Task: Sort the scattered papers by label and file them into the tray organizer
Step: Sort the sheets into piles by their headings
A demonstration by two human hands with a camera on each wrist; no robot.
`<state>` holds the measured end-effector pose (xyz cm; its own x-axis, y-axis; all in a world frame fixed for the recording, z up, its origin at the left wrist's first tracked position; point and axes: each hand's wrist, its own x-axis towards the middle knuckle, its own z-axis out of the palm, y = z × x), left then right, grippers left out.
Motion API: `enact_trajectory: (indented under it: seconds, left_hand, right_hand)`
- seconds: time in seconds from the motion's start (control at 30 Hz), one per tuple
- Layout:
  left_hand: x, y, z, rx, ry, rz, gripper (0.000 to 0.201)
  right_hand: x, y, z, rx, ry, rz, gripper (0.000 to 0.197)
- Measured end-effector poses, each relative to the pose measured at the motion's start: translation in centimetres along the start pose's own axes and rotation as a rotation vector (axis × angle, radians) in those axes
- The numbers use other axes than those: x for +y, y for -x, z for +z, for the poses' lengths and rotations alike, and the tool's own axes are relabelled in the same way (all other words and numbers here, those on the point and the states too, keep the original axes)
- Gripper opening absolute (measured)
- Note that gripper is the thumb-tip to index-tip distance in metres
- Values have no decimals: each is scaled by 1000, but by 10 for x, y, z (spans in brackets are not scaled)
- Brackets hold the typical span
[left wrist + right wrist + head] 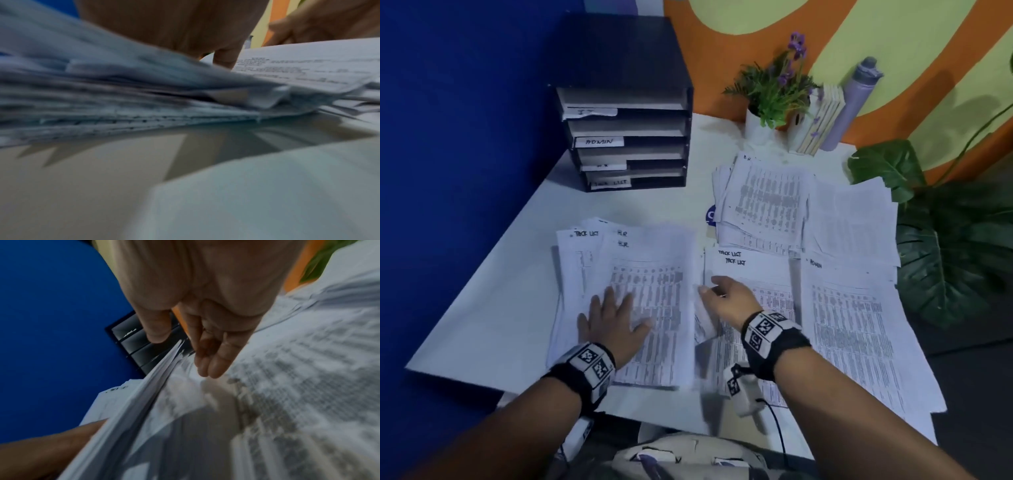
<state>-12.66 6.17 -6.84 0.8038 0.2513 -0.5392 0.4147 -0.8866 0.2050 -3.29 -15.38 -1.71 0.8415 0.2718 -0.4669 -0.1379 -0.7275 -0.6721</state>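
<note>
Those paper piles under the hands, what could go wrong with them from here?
Labels could get mixed: the pile under the flat left hand shows both TASK LIST and H.R. headings fanned together. The right hand sits at that pile's blurred edge, so loose sheets may slide onto the neighbouring TASK LIST stack. The sheets headed ADMIN appear to overhang the table's right edge and might slip off.

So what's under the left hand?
The left hand lies flat on a printed sheet topping a paper stack. Sheets marked TASK LIST and H.R. poke out at the top; what lies lower in it is covered.
</note>
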Motion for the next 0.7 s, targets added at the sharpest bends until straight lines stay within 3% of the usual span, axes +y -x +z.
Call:
enact_trajectory:
  seconds: [0.1, 0.23, 0.33, 0.4, 0.5, 0.6, 0.7]
  left_hand:
    - [2, 10, 4, -16, -15, 79, 72]
    - [-6, 11, -4, 145, 246, 208, 60]
    - [-19, 1, -18, 252, 497, 88, 55]
    - [-27, -5, -25, 240, 602, 4, 51]
    - [-30, -8, -34, 212, 779, 4, 43]
    - [-35, -10, -39, 169, 846, -33, 47]
    - [-40, -14, -35, 138, 783, -84, 56]
  right_hand:
    - [-11, -2, 20, -22, 41, 35, 64]
    - [-7, -2, 30, 150, 26, 47, 28]
    - [-4, -1, 24, 274, -152, 66, 15]
    - [-5, 3, 16, 301, -298, 99, 8]
    - [-4, 1, 9, 306, -413, 65, 14]
    - [-6, -1, 7, 298, -440, 44, 20]
    - [-6, -1, 4, 330, -373, 52, 13]
